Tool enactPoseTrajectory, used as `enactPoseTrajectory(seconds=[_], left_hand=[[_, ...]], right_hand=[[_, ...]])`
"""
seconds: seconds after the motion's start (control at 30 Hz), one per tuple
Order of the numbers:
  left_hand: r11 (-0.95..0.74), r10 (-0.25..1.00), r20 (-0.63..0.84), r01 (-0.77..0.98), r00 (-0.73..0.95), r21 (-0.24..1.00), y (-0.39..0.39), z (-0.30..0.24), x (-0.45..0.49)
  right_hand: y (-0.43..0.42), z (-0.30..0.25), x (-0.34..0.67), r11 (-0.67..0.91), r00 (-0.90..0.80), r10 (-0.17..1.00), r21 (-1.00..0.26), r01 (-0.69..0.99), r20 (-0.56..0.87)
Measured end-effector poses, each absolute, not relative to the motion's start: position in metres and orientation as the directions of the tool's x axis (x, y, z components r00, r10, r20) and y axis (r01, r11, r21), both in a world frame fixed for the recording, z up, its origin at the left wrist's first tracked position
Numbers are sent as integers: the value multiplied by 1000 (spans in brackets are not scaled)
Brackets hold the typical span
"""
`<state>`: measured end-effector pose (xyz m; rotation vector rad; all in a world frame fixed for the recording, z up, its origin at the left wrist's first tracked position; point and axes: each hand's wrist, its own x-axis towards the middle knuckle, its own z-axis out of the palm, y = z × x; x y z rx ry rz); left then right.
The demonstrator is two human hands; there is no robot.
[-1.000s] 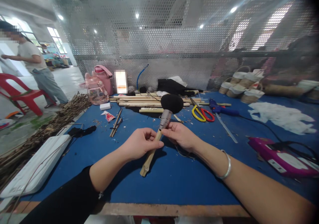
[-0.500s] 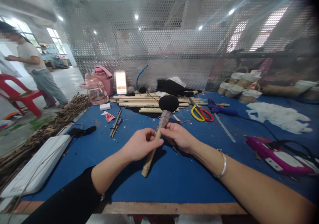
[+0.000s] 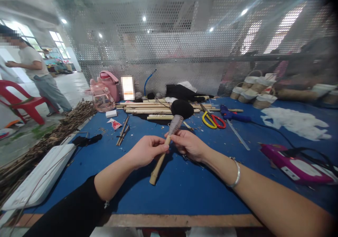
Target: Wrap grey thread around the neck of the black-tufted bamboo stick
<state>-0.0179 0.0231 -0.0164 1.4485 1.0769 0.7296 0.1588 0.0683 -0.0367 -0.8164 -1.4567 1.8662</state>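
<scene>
Between my hands, over the blue tabletop (image 3: 185,194), is a mallet-like stick (image 3: 158,168) with a bamboo handle. Its round black padded head (image 3: 182,109) points away from me and leans to the right. Grey cord (image 3: 174,125) wraps the neck under the head. My left hand (image 3: 146,151) pinches the bamboo just below the wrapping, thumb on top. Fingers of my right hand (image 3: 190,145) close at the lower end of the grey cord; whether they pinch a loose strand is hidden.
Bamboo sticks (image 3: 148,110) lie across the back, near scissors (image 3: 211,120) and a blue glue gun (image 3: 232,115). White cloth (image 3: 295,122) and a magenta device (image 3: 295,166) are right. A white power strip (image 3: 39,177) lies left. A person (image 3: 34,64) stands beyond.
The padded head has swung slightly to the right, and the stick has turned a little in my fingers. My left thumb has shifted slightly on the bamboo. My right hand has barely moved.
</scene>
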Motion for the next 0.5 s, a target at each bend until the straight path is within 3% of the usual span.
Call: enactPoseTrajectory(seconds=[0.13, 0.33, 0.5], left_hand=[[65, 887, -159, 225, 433, 972, 21, -17, -17], [-58, 976, -22, 356, 215, 933, 17, -19, -12], [-6, 969, -75, 329, 234, 944, 20, -20, -15]], right_hand=[[67, -38, 157, -180, -601, 795, -979, -98, -86], [64, -36, 153, -127, -559, 825, -991, -48, -79], [67, -37, 155, -116, -564, 823, -992, -55, -65]])
